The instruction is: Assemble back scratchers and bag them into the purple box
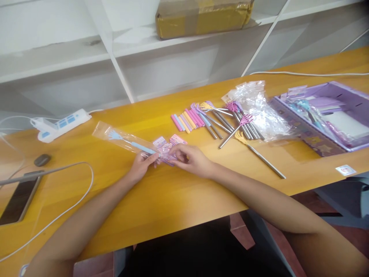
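My left hand (142, 166) is closed around the lower end of a blue back scratcher (138, 146), which lies inside a clear plastic sleeve (99, 130). Its small claw-shaped head points up and to the left. My right hand (193, 159) has its thumb and fingers pinched at the bag's end, by the printed cards; what exactly they grip is hidden. Just beyond the hands lie pink and purple printed cards (178, 139). Further right are more back scratchers (245, 120) with metal rods, and a row of coloured handle tubes (187, 120).
Clear plastic bags (259, 109) are heaped beside a purple box (314, 140) holding packaged pieces. At left are a power strip (65, 125), a dark mouse-like object (42, 160), a phone (21, 196) and cables. A taped carton (201, 19) sits on the shelf.
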Demonstrator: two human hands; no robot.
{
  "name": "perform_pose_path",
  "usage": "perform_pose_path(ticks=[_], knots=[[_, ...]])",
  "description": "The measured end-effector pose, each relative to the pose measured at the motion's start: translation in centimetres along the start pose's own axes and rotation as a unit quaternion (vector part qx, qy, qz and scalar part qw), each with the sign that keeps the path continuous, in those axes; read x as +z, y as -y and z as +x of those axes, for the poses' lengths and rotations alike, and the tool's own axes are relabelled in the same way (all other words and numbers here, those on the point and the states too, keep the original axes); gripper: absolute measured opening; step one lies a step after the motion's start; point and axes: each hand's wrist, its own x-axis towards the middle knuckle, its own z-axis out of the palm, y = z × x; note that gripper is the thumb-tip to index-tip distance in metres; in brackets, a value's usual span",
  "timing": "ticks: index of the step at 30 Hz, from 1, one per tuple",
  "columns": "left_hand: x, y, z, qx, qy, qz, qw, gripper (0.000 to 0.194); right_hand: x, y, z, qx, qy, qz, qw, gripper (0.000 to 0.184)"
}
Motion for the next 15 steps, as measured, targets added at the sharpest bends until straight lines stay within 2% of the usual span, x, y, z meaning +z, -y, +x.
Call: perform_pose_path(ticks=[8,15], knots=[[-0.35,0.66,0.08,0.006,-0.007,-0.004,1.000,0.038,0.36,-0.03,-0.04,-0.096,0.075,-0.029,0.992,0.008],[-0.04,0.25,0.15,0.019,0.012,-0.023,0.999,0.033,0.23,0.00,-0.39,-0.144,0.041,-0.135,0.980,0.012]])
